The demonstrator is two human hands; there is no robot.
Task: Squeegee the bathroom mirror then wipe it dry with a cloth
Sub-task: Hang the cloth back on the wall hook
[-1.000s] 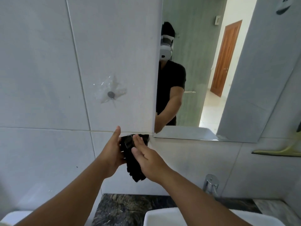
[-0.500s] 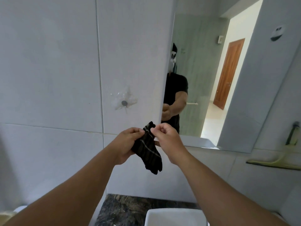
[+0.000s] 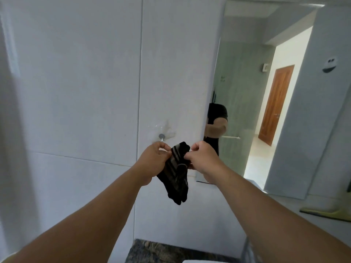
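Observation:
A black cloth with grey stripes (image 3: 177, 175) hangs between my two hands in front of the tiled wall. My left hand (image 3: 153, 160) pinches its upper left edge and my right hand (image 3: 204, 158) pinches its upper right edge, so the cloth is spread a little and droops below. The mirror (image 3: 266, 103) is on the wall to the right, its lower left corner just behind my right hand. A yellow-green squeegee (image 3: 328, 212) hangs on the wall at the far right, below the mirror.
A small metal hook on a clear sticker (image 3: 162, 136) is on the white tile just above my left hand. A dark stone counter (image 3: 152, 252) and the white basin rim (image 3: 205, 261) lie at the bottom. The mirror reflects a wooden door and a person's arm.
The view has tilted up and to the left. My hands have raised the cloth and pulled it apart, from bunched between both palms to held by its top edges.

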